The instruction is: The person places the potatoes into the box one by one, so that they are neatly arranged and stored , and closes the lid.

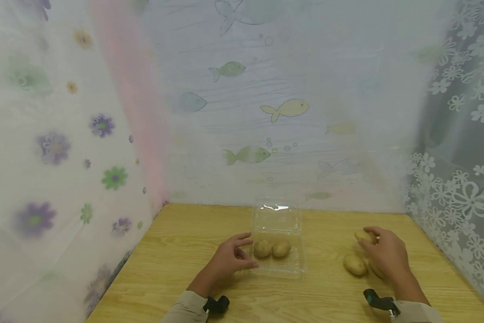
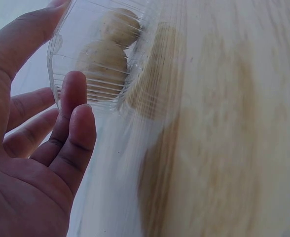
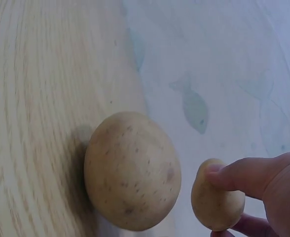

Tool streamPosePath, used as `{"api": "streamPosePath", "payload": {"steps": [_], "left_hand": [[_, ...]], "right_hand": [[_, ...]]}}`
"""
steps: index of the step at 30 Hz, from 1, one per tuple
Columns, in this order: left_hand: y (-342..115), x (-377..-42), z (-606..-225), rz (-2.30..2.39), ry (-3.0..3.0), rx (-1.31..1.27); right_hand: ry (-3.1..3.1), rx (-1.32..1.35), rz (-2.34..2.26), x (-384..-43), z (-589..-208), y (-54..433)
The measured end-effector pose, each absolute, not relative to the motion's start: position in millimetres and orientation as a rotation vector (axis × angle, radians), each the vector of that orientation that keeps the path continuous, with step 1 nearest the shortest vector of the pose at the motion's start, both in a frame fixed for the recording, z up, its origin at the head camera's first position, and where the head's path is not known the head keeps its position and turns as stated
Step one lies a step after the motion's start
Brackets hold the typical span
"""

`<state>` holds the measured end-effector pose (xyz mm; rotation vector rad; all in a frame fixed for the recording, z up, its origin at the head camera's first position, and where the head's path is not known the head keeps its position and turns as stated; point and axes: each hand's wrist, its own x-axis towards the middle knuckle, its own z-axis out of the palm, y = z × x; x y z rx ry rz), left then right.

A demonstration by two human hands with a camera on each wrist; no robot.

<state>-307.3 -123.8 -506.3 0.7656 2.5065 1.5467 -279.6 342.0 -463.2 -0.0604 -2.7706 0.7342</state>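
My left hand (image 1: 230, 256) is at the left side of a clear plastic clamshell box (image 1: 290, 267). Its thumb and fingers are spread along the box's edge, touching it without a visible grip. Inside the box two potatoes (image 1: 262, 248) sit side by side, and its lid (image 1: 276, 217) stands raised at the back. On the right, my right hand (image 1: 389, 253) pinches a small potato (image 3: 216, 200) between thumb and fingers. Below that hand lies a speckled potato (image 1: 355, 264), with another potato (image 1: 376, 269) partly hidden behind the hand.
Everything stands on a wood-grain table (image 1: 177, 269). A fish-print curtain (image 1: 242, 112) hangs along the back edge, with flower-print sheets (image 1: 64, 179) at the left and right sides. Each wrist wears a black camera mount (image 1: 217, 305).
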Motion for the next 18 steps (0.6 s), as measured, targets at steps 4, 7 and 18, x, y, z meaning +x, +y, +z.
{"api": "streamPosePath", "payload": {"steps": [4,7,18], "left_hand": [[-124,-308,-507,1.561,2.492,0.764],[-123,-309,-507,1.559,2.497,0.754],[-122,-306,-505,1.545,2.519,0.73]], "right_hand": [[-2.765,-0.04,0.738,-279,-459,335],[-2.766,-0.032,0.752,-279,-455,331],[-2.722,0.023,0.761,-282,-449,312]]}}
